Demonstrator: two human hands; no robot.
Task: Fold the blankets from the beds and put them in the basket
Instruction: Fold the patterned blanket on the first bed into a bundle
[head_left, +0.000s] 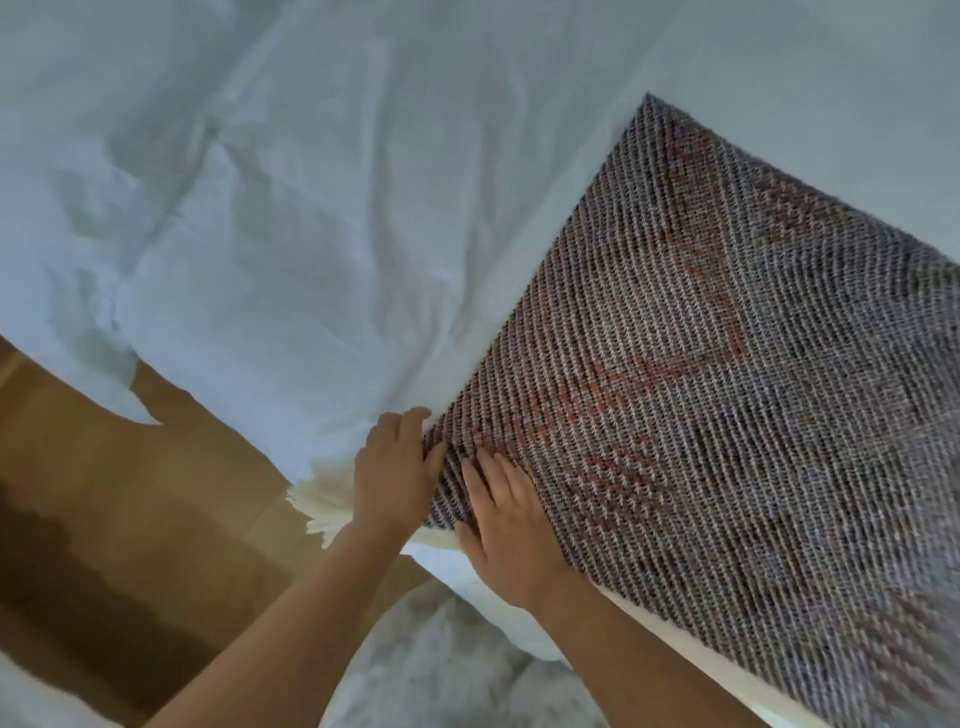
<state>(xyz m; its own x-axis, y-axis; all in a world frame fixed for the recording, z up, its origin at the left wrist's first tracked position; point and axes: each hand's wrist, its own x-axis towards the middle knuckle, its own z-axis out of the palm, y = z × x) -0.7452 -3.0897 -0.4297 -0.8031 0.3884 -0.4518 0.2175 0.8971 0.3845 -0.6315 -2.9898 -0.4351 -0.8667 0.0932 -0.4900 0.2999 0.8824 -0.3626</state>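
Head cam: woven blanket lay on white bed. L hand fingers gripped blanket corner; R hand pressed flat, fingers released.

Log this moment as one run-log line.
left hand: gripping blanket corner | right hand: flat on blanket | bed: white sheet

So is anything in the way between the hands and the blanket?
Nothing visible is. The left hand rests at the blanket corner with fingers on its edge, and the right hand lies flat on top of it. Both already touch it, on the white bed. No basket is in view.
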